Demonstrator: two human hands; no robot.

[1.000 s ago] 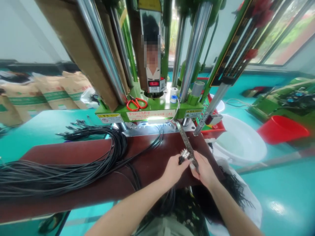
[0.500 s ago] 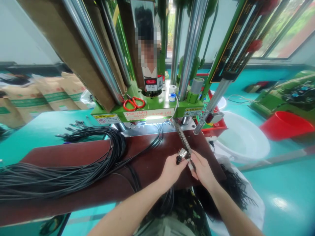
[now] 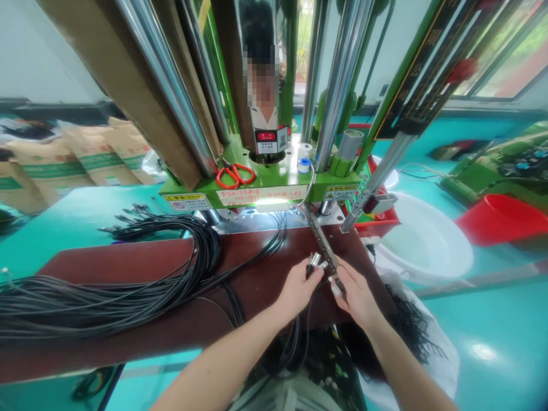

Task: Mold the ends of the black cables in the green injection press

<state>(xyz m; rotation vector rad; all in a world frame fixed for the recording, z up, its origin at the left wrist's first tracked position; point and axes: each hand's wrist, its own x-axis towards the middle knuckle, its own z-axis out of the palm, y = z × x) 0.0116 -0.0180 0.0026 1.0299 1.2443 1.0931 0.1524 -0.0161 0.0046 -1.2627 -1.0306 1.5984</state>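
Observation:
My left hand (image 3: pixel 298 288) is closed around the ends of several black cables, with their shiny metal connectors (image 3: pixel 314 260) sticking up past the fingertips. Below that hand the black cables (image 3: pixel 295 337) hang toward my lap. My right hand (image 3: pixel 356 290) grips the near end of a long, narrow metal bar (image 3: pixel 320 235) with notches along it. The bar slants away over the brown board, its far end by the machine's lower plate. Another small connector (image 3: pixel 324 265) lies between my left fingertips and the bar; whether it touches the bar I cannot tell.
A green press (image 3: pixel 334 181) stands ahead, red-handled scissors (image 3: pixel 235 176) on its ledge. A thick bundle of black cables (image 3: pixel 171 302) covers the left of the brown board (image 3: pixel 128 260). A white tub (image 3: pixel 454 251) and a red bucket (image 3: pixel 500 220) stand at the right.
My left hand has moved slightly back from the bar, and the connectors in it have turned and spread. More cable shows hanging below it. My right hand stays on the bar.

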